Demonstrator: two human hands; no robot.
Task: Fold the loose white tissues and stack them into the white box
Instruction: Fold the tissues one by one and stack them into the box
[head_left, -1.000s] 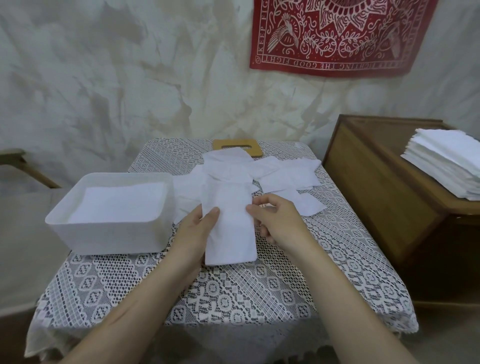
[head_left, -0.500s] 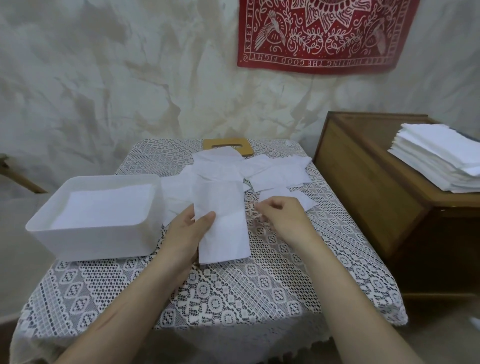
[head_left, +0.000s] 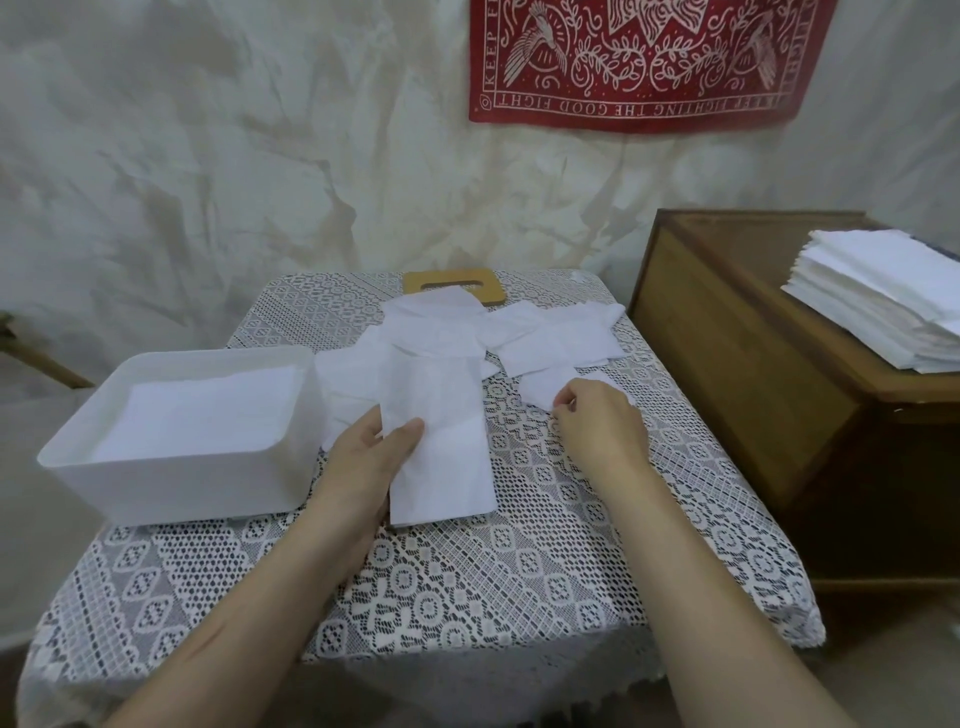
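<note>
- The left hand (head_left: 371, 460) gripped the left edge of a long folded tissue (head_left: 441, 467), with the thumb lying on top of the sheet.
- The folded tissue lay lengthwise on the lace-covered table (head_left: 467, 587), just right of the white box (head_left: 171, 483).
- The right hand (head_left: 597, 423) was well apart from the left, with its fingers curled at the near edge of a small tissue (head_left: 540, 387). I could not tell whether it actually pinched that sheet.
- The loose tissues (head_left: 519, 338) lay overlapping in a heap behind both hands, at the far middle of the table.
- The white box stood open at the table's left side, with flat tissues (head_left: 208, 410) already lying in it.
- A wooden board (head_left: 452, 283) with a slot lay at the table's far edge, partly under the heap.
- To the right stood a wooden cabinet (head_left: 727, 374) bearing a tall stack of tissues (head_left: 883, 296).
- A red patterned cloth (head_left: 639, 62) hung on the wall.
</note>
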